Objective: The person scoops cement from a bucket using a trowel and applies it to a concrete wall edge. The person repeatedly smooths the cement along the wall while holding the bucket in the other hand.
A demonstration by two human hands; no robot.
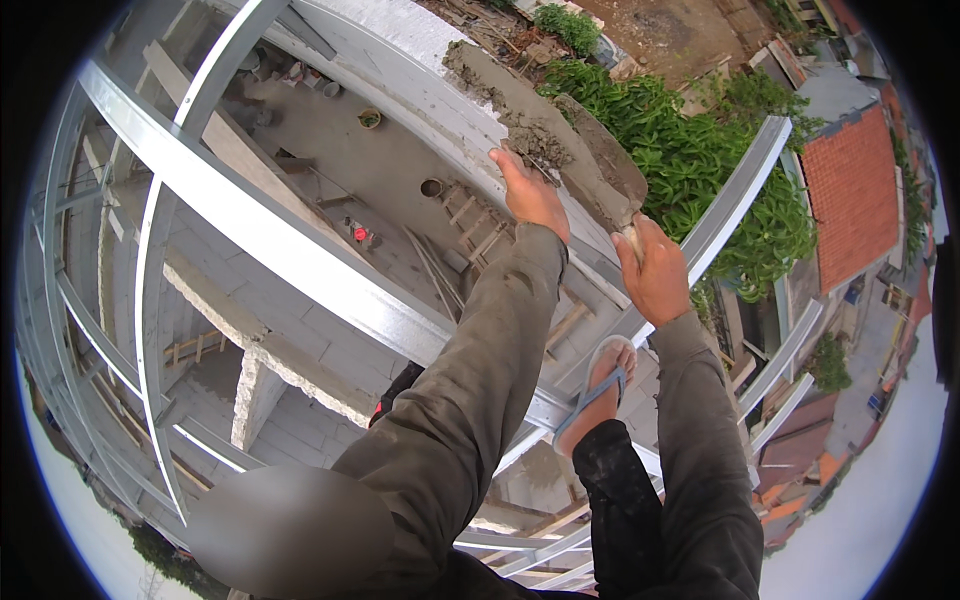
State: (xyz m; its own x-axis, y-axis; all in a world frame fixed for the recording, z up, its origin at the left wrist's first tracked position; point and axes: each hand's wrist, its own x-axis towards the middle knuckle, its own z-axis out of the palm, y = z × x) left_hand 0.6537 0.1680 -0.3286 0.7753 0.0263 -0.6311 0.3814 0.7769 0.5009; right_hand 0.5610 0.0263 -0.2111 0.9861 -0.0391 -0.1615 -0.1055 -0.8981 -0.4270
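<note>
My right hand [655,270] is closed around the pale handle of a trowel [622,172]. Its broad blade, smeared with grey mortar, points up and away from me along the top of a wall [425,115]. Wet mortar [485,80] lies in a rough strip on that wall top, with a crumbly lump beside the blade. Left of the trowel, my left hand [535,198] reaches the mortar with its thumb raised. A thin dark edge shows by its fingers; most of them are hidden, and what they grip cannot be made out.
Silvery steel beams [270,225] cross below my arms. My foot in a blue-strapped flip-flop [590,395] is on the framing. Far below lies a grey floor [320,140] with buckets and a wooden ladder [475,225]. Leafy plants [690,150] and an orange tiled roof [850,195] stand beyond.
</note>
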